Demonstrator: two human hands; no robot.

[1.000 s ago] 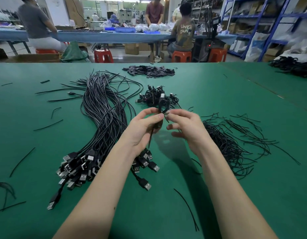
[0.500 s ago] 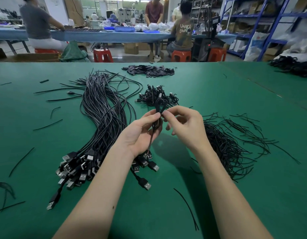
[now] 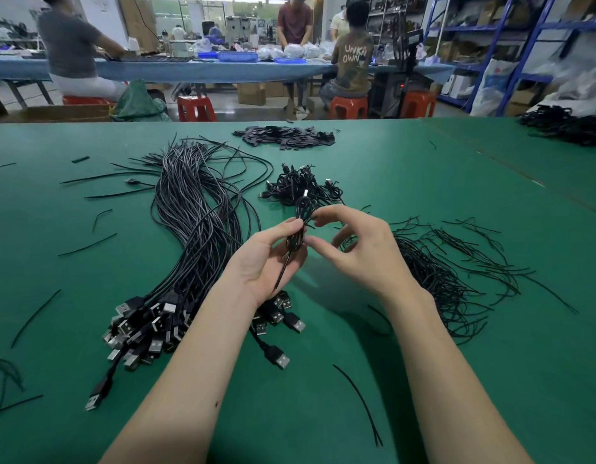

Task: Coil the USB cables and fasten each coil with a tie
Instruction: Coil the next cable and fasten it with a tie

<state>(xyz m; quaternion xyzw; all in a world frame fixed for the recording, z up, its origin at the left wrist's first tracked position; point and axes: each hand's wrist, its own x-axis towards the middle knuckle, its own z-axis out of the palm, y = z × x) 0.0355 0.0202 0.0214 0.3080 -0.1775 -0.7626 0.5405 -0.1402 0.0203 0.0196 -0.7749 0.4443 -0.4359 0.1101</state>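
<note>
Two bare forearms reach over a green surface (image 3: 424, 182), and both hands meet on one coiled USB cable (image 3: 298, 229) held above it. The left hand (image 3: 266, 262) has its palm turned up, fingers curled round the lower part of the coil, thumb tip pressing the strands near the middle. The right hand (image 3: 360, 252) comes in from the right of the coil, fingers bent, its thumb and forefinger tips close against the coil's upper part at a thin tie (image 3: 309, 225) that sticks out there; whether the tie is actually pinched cannot be told. The loop end of the coil stands up above the fingers.

Left of the coil lies a long thick bundle of loose cables (image 3: 196, 229), its USB plugs (image 3: 146, 326) fanned out on the surface below the left wrist. Just beyond the coil sits a small heap of finished coils (image 3: 300, 185). Right of the coil lies a spread pile of thin black ties (image 3: 450, 272). Farther beyond the coil is a flat heap of small black strips (image 3: 286, 137). Single ties lie scattered about the surface.
</note>
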